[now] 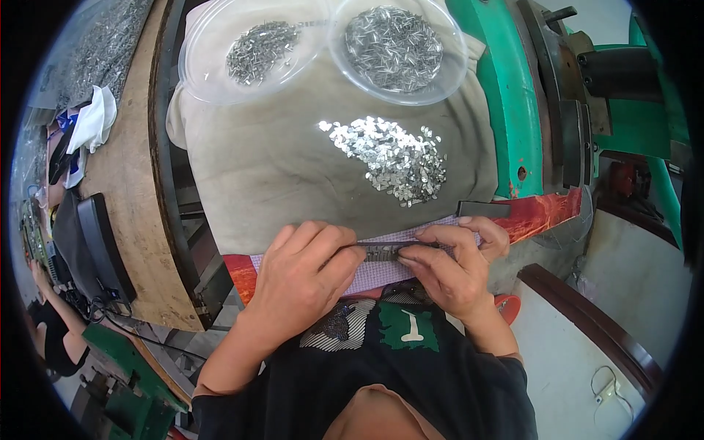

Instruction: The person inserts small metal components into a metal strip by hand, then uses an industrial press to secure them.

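Note:
Close in front of me, a narrow dark bar stretches between my hands, with a row of small metal pieces along it. My left hand grips its left end, fingers curled over the edge. At the other end my right hand pinches it between thumb and fingers; whether those fingertips also hold a small piece is hidden. Beyond the hands, a loose heap of small shiny metal pieces lies on a grey-beige cloth. A short dark block rests just past my right fingers.
Two clear plastic bowls with metal pins, a left one and a right one, stand at the back. Green machinery borders the right side. Leftward is a wooden bench with a white cloth; another person's arm shows beyond.

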`<action>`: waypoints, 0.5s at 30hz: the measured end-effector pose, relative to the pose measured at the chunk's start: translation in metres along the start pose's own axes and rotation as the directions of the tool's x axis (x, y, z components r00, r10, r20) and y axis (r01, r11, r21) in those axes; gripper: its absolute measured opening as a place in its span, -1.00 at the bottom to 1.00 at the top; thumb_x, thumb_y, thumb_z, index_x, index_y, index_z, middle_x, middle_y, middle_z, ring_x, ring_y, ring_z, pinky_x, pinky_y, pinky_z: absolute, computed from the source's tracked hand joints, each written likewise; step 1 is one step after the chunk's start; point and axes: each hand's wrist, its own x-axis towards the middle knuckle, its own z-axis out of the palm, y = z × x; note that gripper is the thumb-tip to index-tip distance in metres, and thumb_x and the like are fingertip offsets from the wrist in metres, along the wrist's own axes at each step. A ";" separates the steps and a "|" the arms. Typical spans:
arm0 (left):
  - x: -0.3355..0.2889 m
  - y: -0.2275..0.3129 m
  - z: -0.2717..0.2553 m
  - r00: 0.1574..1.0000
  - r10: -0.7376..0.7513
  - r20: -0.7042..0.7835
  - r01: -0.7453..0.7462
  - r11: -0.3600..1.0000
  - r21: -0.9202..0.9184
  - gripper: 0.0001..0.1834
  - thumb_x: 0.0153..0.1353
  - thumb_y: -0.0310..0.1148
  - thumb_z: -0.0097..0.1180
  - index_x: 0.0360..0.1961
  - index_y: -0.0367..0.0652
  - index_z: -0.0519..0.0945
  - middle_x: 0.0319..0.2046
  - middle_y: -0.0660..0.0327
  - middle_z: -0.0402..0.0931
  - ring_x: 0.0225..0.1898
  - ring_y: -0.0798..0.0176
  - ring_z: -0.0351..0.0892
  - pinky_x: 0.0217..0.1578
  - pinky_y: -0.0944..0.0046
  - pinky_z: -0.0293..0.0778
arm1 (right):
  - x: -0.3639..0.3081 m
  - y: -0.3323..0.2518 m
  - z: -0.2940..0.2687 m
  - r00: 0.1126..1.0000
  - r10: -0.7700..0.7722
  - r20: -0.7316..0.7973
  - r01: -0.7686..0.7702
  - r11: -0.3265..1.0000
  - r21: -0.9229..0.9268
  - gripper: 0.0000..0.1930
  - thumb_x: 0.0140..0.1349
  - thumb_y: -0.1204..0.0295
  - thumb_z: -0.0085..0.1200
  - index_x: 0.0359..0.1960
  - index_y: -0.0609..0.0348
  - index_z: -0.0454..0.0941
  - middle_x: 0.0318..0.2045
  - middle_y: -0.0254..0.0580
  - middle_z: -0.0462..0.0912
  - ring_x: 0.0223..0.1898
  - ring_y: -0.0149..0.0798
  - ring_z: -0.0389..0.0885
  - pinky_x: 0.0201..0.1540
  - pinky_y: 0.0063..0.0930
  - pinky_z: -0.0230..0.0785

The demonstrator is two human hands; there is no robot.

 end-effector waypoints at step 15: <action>-0.002 -0.001 0.009 0.999 -0.004 -0.049 0.004 1.000 -0.003 -0.75 -0.06 -0.44 0.36 -0.31 -0.11 0.60 -0.28 0.28 0.56 -0.21 0.14 0.52 -0.25 0.16 0.34 | 0.001 -0.004 -0.002 0.998 0.068 -0.014 -0.067 0.995 0.078 -0.76 -0.13 0.34 0.43 -0.35 -0.15 0.76 -0.21 -0.47 0.63 0.00 -0.11 0.35 0.10 -0.20 0.09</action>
